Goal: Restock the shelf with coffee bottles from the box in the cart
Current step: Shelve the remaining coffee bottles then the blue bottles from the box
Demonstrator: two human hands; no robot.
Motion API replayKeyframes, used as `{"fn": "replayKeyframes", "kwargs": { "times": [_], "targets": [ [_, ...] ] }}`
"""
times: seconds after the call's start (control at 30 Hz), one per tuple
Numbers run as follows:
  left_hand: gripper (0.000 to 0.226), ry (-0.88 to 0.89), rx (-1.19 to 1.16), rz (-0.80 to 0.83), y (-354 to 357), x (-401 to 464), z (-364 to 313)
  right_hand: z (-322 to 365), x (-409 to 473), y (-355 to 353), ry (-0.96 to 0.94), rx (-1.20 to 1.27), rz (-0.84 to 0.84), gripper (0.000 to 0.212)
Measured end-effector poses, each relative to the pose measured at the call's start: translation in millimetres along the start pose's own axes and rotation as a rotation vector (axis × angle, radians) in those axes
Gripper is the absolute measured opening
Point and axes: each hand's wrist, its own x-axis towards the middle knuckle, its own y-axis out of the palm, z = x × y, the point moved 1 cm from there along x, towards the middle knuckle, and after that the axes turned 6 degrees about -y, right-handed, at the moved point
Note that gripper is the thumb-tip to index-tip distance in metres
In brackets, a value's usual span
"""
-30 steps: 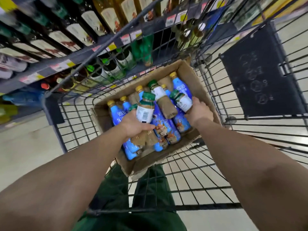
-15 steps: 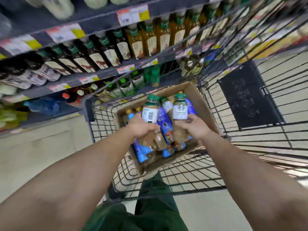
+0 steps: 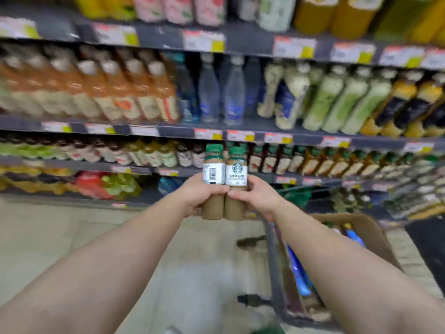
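Note:
Two green-capped coffee bottles stand upright side by side in front of the shelves. My left hand (image 3: 201, 195) grips the left coffee bottle (image 3: 213, 173), its barcode facing me. My right hand (image 3: 256, 196) grips the right coffee bottle (image 3: 236, 175), whose logo label faces me. The two bottles touch each other. Behind them, a shelf row of similar green-capped bottles (image 3: 284, 160) runs to the right. The cardboard box (image 3: 370, 233) sits in the cart (image 3: 274, 268) at lower right, with blue bottles (image 3: 297, 271) inside.
Stocked drink shelves (image 3: 240, 127) with price tags fill the upper view, blurred. Clear water bottles (image 3: 224, 92) stand on the shelf above. Pale floor (image 3: 72, 232) lies between me and the shelving. The cart's dark frame stands close on my right.
Both hands lifted their bottles out of the box and carried them up toward the shelves. My view swung from the cart up to the shelving.

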Motion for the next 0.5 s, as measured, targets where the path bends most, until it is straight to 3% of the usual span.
{"fn": "replayKeyframes", "kwargs": {
  "times": [0.07, 0.13, 0.3, 0.5],
  "targets": [
    [0.046, 0.071, -0.023, -0.059, -65, -26, -4, 36, 15, 61, -0.084, -0.024, 0.053, 0.055],
    [0.044, 0.12, -0.053, -0.131, -126, -51, -10, 71, 29, 115, -0.141, -0.032, 0.113, 0.045],
    [0.047, 0.212, -0.13, -0.265, -241, -95, -27, 154, 63, 213, -0.292, -0.103, 0.223, 0.056],
    [0.05, 0.335, -0.183, -0.38, -337, -109, -63, 239, 110, 284, -0.446, -0.183, 0.236, 0.061]
  ]
}}
